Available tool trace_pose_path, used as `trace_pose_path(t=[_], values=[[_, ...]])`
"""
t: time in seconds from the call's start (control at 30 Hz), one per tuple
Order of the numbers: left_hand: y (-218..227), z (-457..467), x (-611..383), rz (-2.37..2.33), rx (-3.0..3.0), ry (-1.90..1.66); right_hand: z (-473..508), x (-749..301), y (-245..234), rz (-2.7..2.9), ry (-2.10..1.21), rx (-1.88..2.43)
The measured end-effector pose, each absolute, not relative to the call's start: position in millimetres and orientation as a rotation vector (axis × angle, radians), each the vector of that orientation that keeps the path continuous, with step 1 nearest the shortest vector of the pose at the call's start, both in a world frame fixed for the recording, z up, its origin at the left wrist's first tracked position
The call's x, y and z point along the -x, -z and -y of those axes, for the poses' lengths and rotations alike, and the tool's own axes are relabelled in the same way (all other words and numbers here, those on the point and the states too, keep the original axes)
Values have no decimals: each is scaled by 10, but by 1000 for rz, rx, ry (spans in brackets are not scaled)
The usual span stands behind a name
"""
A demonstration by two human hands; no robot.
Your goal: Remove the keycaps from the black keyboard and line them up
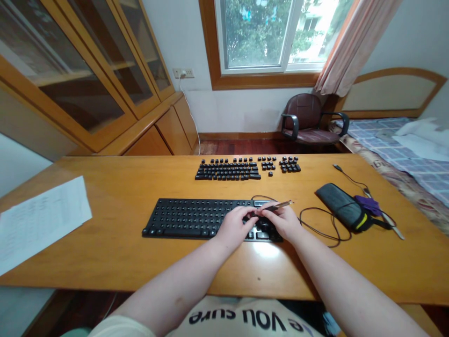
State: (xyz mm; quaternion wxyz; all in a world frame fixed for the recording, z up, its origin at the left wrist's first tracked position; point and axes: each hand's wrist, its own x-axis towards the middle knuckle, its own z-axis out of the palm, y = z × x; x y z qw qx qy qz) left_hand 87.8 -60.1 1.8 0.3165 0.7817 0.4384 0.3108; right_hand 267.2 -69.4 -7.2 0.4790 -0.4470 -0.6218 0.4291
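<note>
A black keyboard (189, 216) lies on the table with most of its keycaps off, though a few bottom-row keys remain on it. Over its right part, my right hand (285, 222) is closed round a thin, dark, pen-like tool (280, 205) that slants up to the right. My left hand (235, 225) meets it there, thumb and fingers pinched together near the tool's lower end. Whatever the left fingers hold is hidden or too small to name. Loose black keycaps (228, 171) stand in keyboard order behind the keyboard.
Printed paper sheets (45, 220) lie at the left of the wooden table (115, 262). On the right are a grey pouch (340, 206), a purple cloth-like item (367, 205), a short cable (351, 178) and the looped keyboard cord (324, 227). A chair (303, 112) stands beyond.
</note>
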Motion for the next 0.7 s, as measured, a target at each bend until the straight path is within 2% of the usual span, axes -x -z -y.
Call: trace_pose_path(t=[0.3, 0.7], values=[[46, 610, -888, -1123, -2097, -811, 701, -2700, 39, 1807, -855, 1009], [23, 601, -875, -1062, -2255, -835, 706, -2640, 60, 1645, -936, 1041]])
